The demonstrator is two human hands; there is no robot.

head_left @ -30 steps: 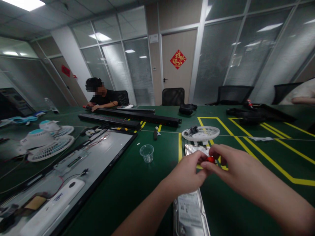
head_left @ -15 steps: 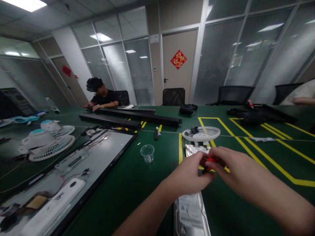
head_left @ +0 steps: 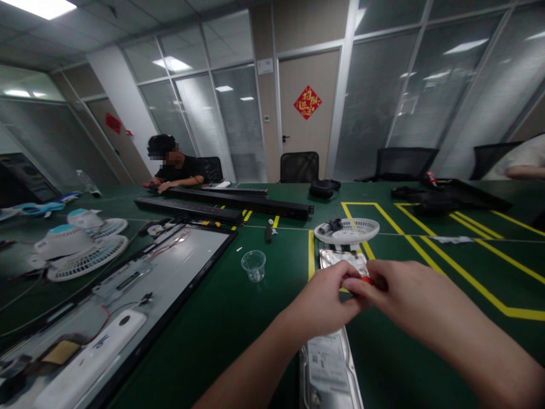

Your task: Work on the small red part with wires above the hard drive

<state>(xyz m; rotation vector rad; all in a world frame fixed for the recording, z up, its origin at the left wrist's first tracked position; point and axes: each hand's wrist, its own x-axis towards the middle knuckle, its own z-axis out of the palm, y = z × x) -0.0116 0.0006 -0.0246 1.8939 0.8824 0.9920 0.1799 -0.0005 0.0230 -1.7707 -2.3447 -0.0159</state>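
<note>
My left hand (head_left: 326, 298) and my right hand (head_left: 398, 287) meet over the table, fingers closed around a small red object (head_left: 367, 279). Most of it is hidden by the fingers, so its kind cannot be made out. Below my left hand lies a silver hard drive (head_left: 330, 369), its near end cut off by the bottom of the view. Just beyond my fingers, a second shiny metal drive (head_left: 343, 258) is partly covered by my hands.
A clear plastic cup (head_left: 254, 266) stands left of my hands. A white fan grille (head_left: 347, 230) lies farther back. To the left are a large flat panel (head_left: 196, 255) with a white power strip (head_left: 91, 363) on it, and white fans (head_left: 85, 255). Across the table sits a person (head_left: 181, 170).
My right fingers have shifted and now cover more of the red object, with the thumb reaching toward my left hand. The view has moved very slightly.
</note>
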